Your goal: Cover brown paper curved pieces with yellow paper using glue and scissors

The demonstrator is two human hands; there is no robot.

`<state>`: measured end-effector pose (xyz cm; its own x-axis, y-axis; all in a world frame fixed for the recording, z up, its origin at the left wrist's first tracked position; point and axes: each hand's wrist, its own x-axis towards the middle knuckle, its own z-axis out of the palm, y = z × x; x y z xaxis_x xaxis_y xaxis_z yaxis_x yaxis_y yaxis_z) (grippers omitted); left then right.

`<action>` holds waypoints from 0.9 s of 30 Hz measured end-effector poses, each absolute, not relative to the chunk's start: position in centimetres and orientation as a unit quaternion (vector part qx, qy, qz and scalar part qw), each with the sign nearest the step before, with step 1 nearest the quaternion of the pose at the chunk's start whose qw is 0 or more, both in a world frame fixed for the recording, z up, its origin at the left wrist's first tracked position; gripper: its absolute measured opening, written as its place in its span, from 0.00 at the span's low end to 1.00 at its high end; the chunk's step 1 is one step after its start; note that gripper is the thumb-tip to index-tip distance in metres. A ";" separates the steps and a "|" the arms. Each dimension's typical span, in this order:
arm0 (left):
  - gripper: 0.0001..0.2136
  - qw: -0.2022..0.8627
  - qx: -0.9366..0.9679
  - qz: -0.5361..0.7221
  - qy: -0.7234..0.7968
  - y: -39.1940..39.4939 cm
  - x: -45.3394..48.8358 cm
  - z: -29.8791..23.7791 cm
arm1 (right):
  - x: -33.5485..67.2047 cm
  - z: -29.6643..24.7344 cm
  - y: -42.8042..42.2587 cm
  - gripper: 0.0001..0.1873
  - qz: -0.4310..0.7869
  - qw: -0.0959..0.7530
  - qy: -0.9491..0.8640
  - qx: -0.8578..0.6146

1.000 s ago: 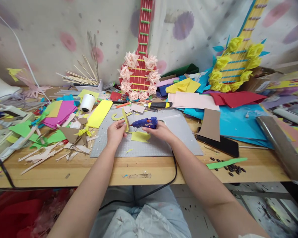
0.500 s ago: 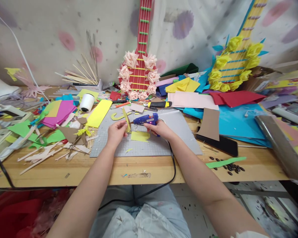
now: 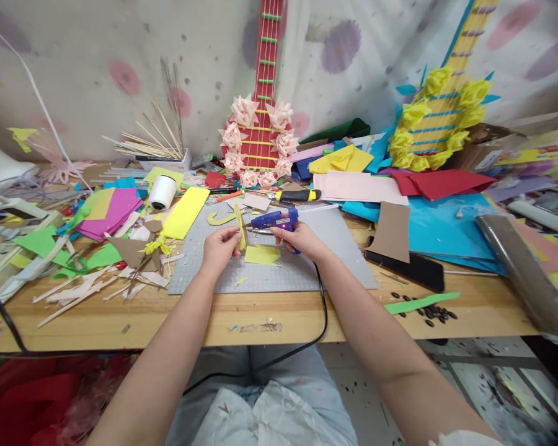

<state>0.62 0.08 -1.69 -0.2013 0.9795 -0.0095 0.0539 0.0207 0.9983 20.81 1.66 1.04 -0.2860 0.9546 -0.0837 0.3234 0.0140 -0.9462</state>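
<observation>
My left hand [image 3: 222, 249] pinches a small yellow paper piece [image 3: 240, 229], held upright with its edge toward me. My right hand [image 3: 298, 239] is wrapped round a blue glue gun [image 3: 273, 218], whose nozzle points left at the paper. Whether the tip touches it I cannot tell. Below the gun, a cut yellow sheet [image 3: 262, 254] lies on the grey cutting mat [image 3: 302, 279]. A curved yellow strip [image 3: 218, 218] rests behind my left hand. The gun's black cord [image 3: 324, 303] drops over the table edge.
A red paper guitar [image 3: 266, 124] with pink roses stands at the back; a yellow one [image 3: 434, 124] leans right. Paper scraps [image 3: 84, 288] and a white cup [image 3: 162, 192] lie left. Rightward are a black phone [image 3: 416, 271], blue sheets [image 3: 446, 229] and a wrapped brown roll [image 3: 511, 266].
The glue gun has shifted slightly right and up. The yellow paper in my left hand has turned a little and moved slightly right. Both hands keep their hold.
</observation>
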 end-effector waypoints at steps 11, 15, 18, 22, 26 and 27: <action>0.18 0.433 0.461 0.527 0.567 0.1 0.6 -1.8 | 21.0 1.3 1.4 0.22 0.481 0.314 -0.639 -0.513; 0.17 0.430 0.466 0.514 0.578 0.0 0.7 -1.7 | 20.9 1.5 1.4 0.22 0.467 0.318 -0.638 -0.523; 0.16 0.426 0.464 0.517 0.580 0.0 0.7 -1.7 | 21.0 1.5 1.3 0.21 0.477 0.311 -0.644 -0.511; 0.16 0.426 0.465 0.519 0.577 0.1 0.7 -1.8 | 21.2 1.6 1.3 0.21 0.469 0.296 -0.652 -0.517; 0.15 0.422 0.483 0.502 0.581 0.1 0.8 -1.8 | 21.2 1.9 1.4 0.20 0.454 0.320 -0.645 -0.525; 0.14 0.420 0.488 0.496 0.583 0.1 0.8 -1.8 | 21.2 2.0 1.4 0.20 0.448 0.318 -0.648 -0.528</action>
<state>0.78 0.07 -1.81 -0.1713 0.9852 -0.0055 0.1516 0.0319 0.9879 21.22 1.44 1.95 -0.2393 0.9690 -0.0611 0.3995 0.0410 -0.9158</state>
